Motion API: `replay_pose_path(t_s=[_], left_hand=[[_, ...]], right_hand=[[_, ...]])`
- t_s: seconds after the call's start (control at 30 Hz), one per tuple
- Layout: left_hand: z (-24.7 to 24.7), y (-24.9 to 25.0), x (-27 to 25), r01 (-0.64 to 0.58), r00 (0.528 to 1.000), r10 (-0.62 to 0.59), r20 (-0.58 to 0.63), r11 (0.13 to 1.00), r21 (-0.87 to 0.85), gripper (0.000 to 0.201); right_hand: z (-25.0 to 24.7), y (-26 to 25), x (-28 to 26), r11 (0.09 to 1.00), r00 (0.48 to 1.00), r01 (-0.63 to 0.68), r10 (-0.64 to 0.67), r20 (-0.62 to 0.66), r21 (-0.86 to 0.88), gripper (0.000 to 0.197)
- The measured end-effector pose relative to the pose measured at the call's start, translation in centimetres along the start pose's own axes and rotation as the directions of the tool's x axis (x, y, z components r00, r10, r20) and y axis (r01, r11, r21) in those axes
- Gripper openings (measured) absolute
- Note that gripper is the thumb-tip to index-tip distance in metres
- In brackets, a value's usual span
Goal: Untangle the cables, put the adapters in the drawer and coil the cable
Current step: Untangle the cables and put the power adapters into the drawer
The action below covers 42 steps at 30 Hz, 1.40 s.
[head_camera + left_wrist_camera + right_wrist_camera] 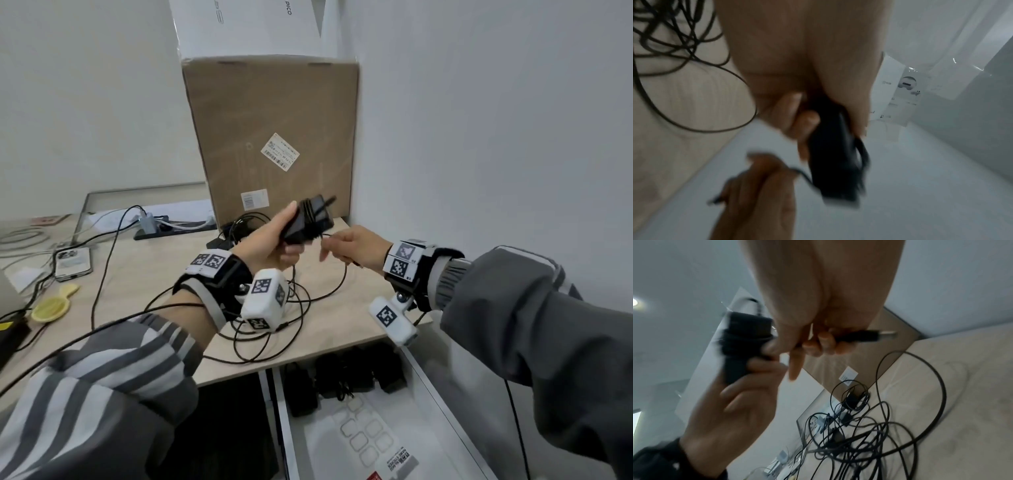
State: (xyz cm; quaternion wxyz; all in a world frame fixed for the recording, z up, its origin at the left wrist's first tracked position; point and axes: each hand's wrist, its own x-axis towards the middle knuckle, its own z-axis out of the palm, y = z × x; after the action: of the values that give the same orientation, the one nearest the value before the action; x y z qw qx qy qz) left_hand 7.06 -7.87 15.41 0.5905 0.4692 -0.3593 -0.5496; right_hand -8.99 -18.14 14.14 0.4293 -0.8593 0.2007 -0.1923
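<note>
The adapter (pixel 310 219), a black brick with its own cable wound around its middle, is held up above the desk (pixel 164 270) in front of the cardboard box (pixel 274 137). The step in hand looks like the winding of that cable onto the brick before it goes away. The left hand (pixel 270 245) grips the lower end of the brick, thumb along 1 side and fingers curled under it. The right hand (pixel 354 246) sits just beside it, curled around the free end of the cable, and in the right wrist view the plug (pixel 869 335) sticks out past its fingers (pixel 824 344). Both wrist views are blurred, so the exact finger placement is hard to read.

Little slack seems left between plug and brick, so the next move probably calls for tucking the plug under a turn so the winding stays put. The open drawer (pixel 442 387) lies below the desk edge, with several black adapters already at its back.

The loose tangle of cables (pixel 274 308) on the desk is not yet sorted. Both forearms are raised, wrists roughly level and turned toward each other.
</note>
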Motion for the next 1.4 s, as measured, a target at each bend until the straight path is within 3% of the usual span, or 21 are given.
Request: replay_pose_path(t_s=[0.03,0.1,0.2,0.23,0.3,0.33,0.37,0.4,0.5,0.57,0.63,0.7,0.77,0.87,0.97,1.07,1.13,1.23,1.33,1.4], left_hand=[[0.1,0.1,-0.8,0.075,0.991,-0.090,0.095,0.985,0.154,0.045],[-0.3,-0.2,-1.9,0.126,0.950,-0.252,0.182,0.847,0.516,0.039],[-0.3,-0.1,-2.2,0.179,0.924,-0.370,0.099,0.646,0.742,0.024],[-0.1,0.0,-1.8,0.183,0.928,-0.370,0.040,0.548,0.816,0.026],[0.1,0.3,-1.3,0.183,0.946,-0.310,-0.096,0.267,0.946,0.039],[0.2,0.1,-1.1,0.187,0.957,-0.251,-0.141,0.167,0.968,0.042],[0.3,-0.3,-1.0,0.200,0.968,-0.179,-0.174,0.141,0.970,0.042],[0.3,-1.0,-0.9,0.216,0.974,-0.107,-0.198,0.190,0.958,0.041],[1.3,-3.4,-0.9,0.220,0.948,0.068,-0.310,0.566,0.795,0.033],[2.2,-4.8,-0.7,0.171,0.910,0.133,-0.393,0.742,0.648,0.036],[3.3,-5.9,-0.6,0.118,0.883,0.122,-0.454,0.877,0.465,0.041],[4.4,-6.8,-0.7,0.052,0.891,0.051,-0.451,0.976,0.211,0.039],[5.4,-7.6,-1.2,0.009,0.916,-0.009,-0.402,1.000,-0.001,0.034],[6.7,-8.5,-2.1,-0.019,0.948,-0.039,-0.315,0.984,-0.180,0.025],[7.6,-9.0,-2.9,-0.007,0.965,-0.057,-0.254,0.970,-0.244,0.030],[8.2,-8.9,-3.9,0.082,0.970,-0.133,-0.204,0.967,-0.243,0.041],[8.4,-8.6,-4.6,0.150,0.965,-0.186,-0.185,0.970,-0.189,0.046],[8.5,-8.4,-5.1,0.163,0.967,-0.200,-0.156,0.962,-0.220,0.042],[9.3,-8.7,-5.4,0.142,0.978,-0.175,-0.114,0.957,-0.253,0.029],[9.8,-9.1,-5.6,0.135,0.980,-0.169,-0.105,0.953,-0.271,0.034]], right_hand=[[-0.3,0.0,-0.1,0.997,0.999,0.002,0.001,0.048,-0.073,0.026],[-0.6,0.1,-0.3,0.960,0.985,0.014,0.034,0.167,-0.280,0.028],[0.3,0.0,-0.4,0.883,0.963,-0.014,0.138,0.232,-0.469,0.029],[0.5,0.0,-0.4,0.882,0.953,-0.039,0.174,0.247,-0.469,0.023],[1.1,-0.2,-0.4,0.904,0.942,-0.107,0.225,0.247,-0.415,0.015],[1.4,-0.3,-0.3,0.913,0.948,-0.147,0.239,0.208,-0.381,0.016],[1.7,-0.2,-0.2,0.920,0.956,-0.195,0.255,0.142,-0.339,0.019],[2.0,-0.1,-0.1,0.929,0.961,-0.242,0.269,0.060,-0.279,0.022],[3.1,-0.2,-0.3,0.946,0.944,-0.291,0.260,-0.202,-0.144,0.024],[3.3,-0.2,-1.1,0.953,0.913,-0.257,0.185,-0.363,-0.159,0.023],[3.6,-0.2,-2.4,0.969,0.880,-0.200,0.113,-0.462,-0.145,0.023],[3.9,-0.2,-3.3,0.982,0.851,-0.158,0.083,-0.518,-0.102,0.024],[4.0,0.1,-3.9,0.983,0.827,-0.175,0.116,-0.551,-0.057,0.026],[4.0,0.6,-5.3,0.992,0.893,-0.116,0.125,-0.432,0.049,0.034],[3.8,1.3,-7.3,0.995,0.940,-0.102,0.089,-0.330,-0.022,0.048],[2.8,2.3,-9.1,0.989,0.945,-0.100,0.061,-0.322,-0.107,0.056],[1.9,2.8,-10.2,0.995,0.946,-0.071,0.088,-0.313,0.067,0.051],[1.1,2.8,-11.5,0.933,0.961,-0.048,0.141,-0.239,0.355,0.044],[0.9,2.4,-12.2,0.908,0.960,0.010,0.109,-0.258,0.420,0.042],[1.2,2.2,-12.6,0.879,0.956,0.042,0.102,-0.274,0.474,0.041]])
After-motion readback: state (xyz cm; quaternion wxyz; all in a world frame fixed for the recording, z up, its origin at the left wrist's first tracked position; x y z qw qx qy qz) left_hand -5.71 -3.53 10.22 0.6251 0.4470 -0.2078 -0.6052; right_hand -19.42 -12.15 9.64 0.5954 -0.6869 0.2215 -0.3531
